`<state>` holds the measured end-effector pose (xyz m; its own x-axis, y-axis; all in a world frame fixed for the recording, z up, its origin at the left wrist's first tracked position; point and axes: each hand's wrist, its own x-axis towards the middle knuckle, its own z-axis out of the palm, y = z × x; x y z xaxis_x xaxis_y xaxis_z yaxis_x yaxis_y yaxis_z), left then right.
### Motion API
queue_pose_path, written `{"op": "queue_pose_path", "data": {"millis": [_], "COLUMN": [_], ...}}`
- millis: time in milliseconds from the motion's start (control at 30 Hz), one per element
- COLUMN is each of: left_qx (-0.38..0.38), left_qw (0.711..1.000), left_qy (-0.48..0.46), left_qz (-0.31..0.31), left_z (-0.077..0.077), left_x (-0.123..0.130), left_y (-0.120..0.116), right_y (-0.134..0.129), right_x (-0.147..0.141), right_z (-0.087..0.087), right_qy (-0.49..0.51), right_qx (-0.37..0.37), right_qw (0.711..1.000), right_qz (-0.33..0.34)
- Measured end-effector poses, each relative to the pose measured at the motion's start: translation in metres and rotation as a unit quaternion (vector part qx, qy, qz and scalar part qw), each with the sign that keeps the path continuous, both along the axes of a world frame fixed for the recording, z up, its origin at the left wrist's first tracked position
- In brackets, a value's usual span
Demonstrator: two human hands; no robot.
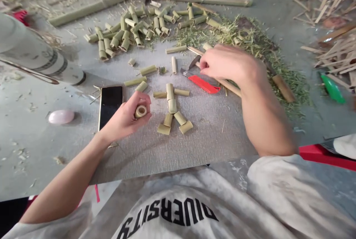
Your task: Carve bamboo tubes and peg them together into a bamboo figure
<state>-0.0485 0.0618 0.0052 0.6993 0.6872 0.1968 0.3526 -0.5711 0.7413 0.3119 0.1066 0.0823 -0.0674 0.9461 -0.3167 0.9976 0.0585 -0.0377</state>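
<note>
My left hand (130,114) is closed around a short bamboo tube (141,111), its hollow end facing up, beside a phone (111,101). My right hand (229,64), slightly blurred, has its fingers curled downward over a wooden handle (232,88) with a dark metal head (194,62). What those fingers hold, if anything, is hidden; a pale bamboo piece (207,46) shows at their edge. Just below lies a red-handled cutter (204,84). Between my hands, bamboo pieces form a small figure (171,100) with a trunk, two arms and two angled legs.
Loose bamboo pieces (147,69) lie behind the figure. Jointed bamboo figures (130,27) are heaped farther back, before long bamboo poles (102,7). Green shavings (289,72) cover the right side, near thin sticks (333,55). A tall white cylinder (41,51) stands left, above a pinkish oval object (61,117).
</note>
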Motion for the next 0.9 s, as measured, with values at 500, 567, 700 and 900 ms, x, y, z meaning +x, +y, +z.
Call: {"op": "queue_pose_path", "data": {"millis": [500,567,700,900], "left_qx": [0.077,0.081,0.091,0.093], "left_qw": [0.996,0.995,0.994,0.991], "left_qy": [-0.030,-0.033,-0.032,-0.013], "left_qz": [0.045,0.047,0.059,0.098], "left_z": [0.001,0.001,-0.003,-0.003], "left_x": [0.004,0.003,0.002,0.000], "left_y": [-0.008,-0.008,-0.006,-0.005], "right_y": [0.008,0.010,0.020,0.035], "right_x": [-0.028,-0.006,0.043,0.079], "right_z": [-0.011,0.000,0.011,0.006], "right_qy": [0.135,0.104,-0.022,-0.089], "right_qx": [0.120,0.154,0.121,0.043], "right_qw": [0.983,0.982,0.992,0.994], "right_qz": [0.027,-0.009,-0.041,-0.053]}}
